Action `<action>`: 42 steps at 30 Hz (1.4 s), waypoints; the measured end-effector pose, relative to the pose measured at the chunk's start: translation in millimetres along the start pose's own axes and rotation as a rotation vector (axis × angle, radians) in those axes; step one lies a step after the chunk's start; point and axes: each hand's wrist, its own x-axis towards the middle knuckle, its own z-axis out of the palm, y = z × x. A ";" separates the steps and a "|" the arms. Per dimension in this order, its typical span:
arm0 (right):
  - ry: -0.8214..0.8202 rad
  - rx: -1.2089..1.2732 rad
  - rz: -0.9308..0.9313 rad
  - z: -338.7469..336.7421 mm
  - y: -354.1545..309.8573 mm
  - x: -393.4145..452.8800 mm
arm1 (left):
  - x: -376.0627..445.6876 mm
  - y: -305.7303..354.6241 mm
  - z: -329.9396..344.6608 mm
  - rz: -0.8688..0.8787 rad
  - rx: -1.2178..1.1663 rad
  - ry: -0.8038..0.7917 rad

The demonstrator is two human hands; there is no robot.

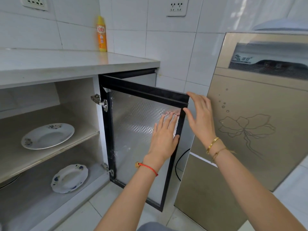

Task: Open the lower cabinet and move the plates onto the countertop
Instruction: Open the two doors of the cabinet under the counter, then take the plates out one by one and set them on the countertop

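Looking at it left to right: both plates are still in the lower cabinet (50, 100), the bigger plate (47, 136) on the middle shelf (55, 152) and the smaller plate (69, 178) on the cabinet floor, and none are on the desk (66, 62) yet. The door (141, 130) stands swung open, left hand (164, 139) flat against its panel, fingers spread, right hand (200, 117) open, thumb and fingers loosely around the outer top corner. So I'd say opening's basically done, moving's all left.

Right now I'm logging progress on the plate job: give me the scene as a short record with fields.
door: swung open, dark frame, patterned panel
left hand: flat on the panel, no grip
right hand: at the door's top outer corner
upper plate: on the middle shelf
lower plate: on the cabinet floor
countertop: holds only a yellow bottle
plates moved: none
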 end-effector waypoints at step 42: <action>-0.397 0.504 -0.202 151.8 -237.9 -64.6 | -245.1 -187.8 -208.9 -0.604 0.361 0.426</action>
